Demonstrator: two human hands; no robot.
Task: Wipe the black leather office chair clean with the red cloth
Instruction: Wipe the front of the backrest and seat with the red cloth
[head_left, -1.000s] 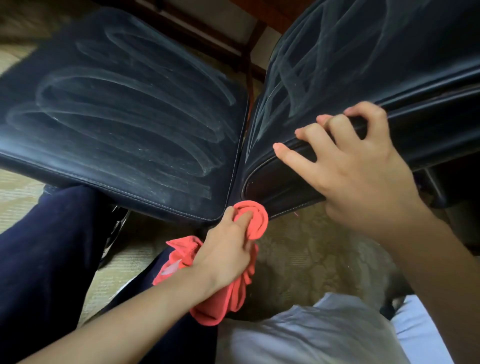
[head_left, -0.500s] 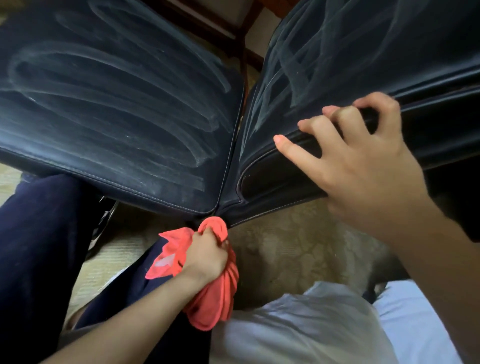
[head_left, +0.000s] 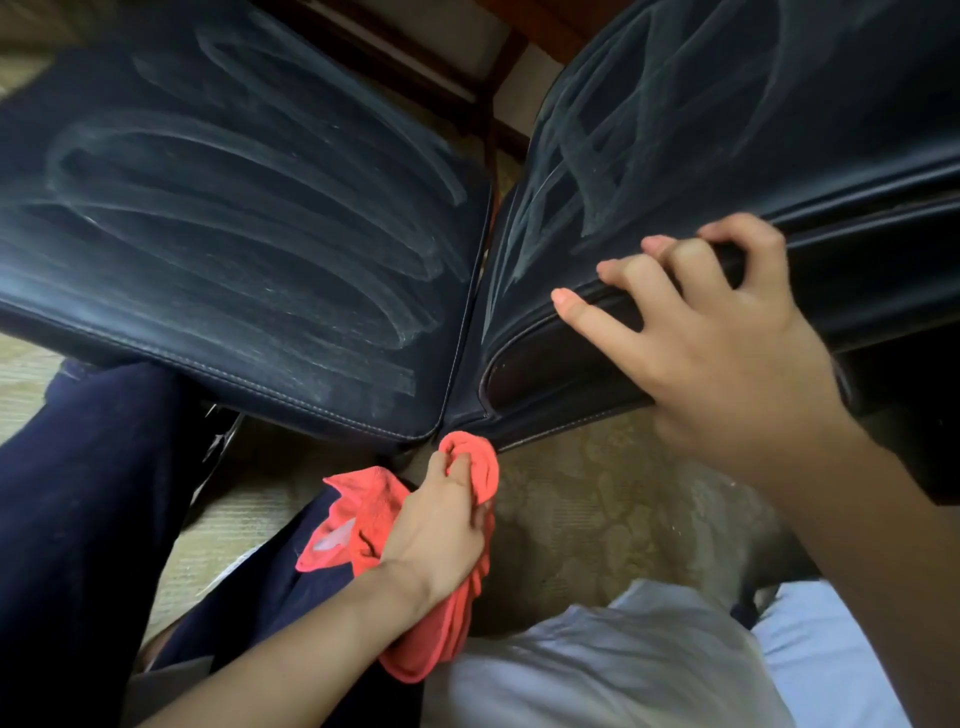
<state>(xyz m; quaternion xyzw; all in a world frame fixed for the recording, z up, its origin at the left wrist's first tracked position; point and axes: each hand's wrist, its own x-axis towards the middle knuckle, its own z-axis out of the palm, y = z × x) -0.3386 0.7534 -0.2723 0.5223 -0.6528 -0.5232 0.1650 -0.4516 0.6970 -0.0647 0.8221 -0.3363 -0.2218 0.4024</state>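
Two black leather panels of the office chair (head_left: 249, 249) meet in a seam just above the left hand (head_left: 441, 535), one panel spreading up and to its left, the other running up and right under the right hand (head_left: 727, 353). Left hand is closed around the red cloth (head_left: 421, 623): bunched top end pokes out past the fingers (head_left: 457, 467) and touches the chair's lower edge right at the seam, a loose corner flares out to the left of the wrist, the rest hangs below the palm. Right hand is clamped on the edge of the right-hand panel, fingers curled over the top of the rim, thumb side below it, little finger stretched out along the piping toward the seam. Both panel faces show pale smeared streaks, looping arcs on the one beyond the left hand, crossed strokes on the one above the right hand. Dark trouser leg (head_left: 88, 519) sits left of the left forearm. Patterned beige floor (head_left: 597, 519) lies between the two forearms, white fabric (head_left: 597, 665) below it.
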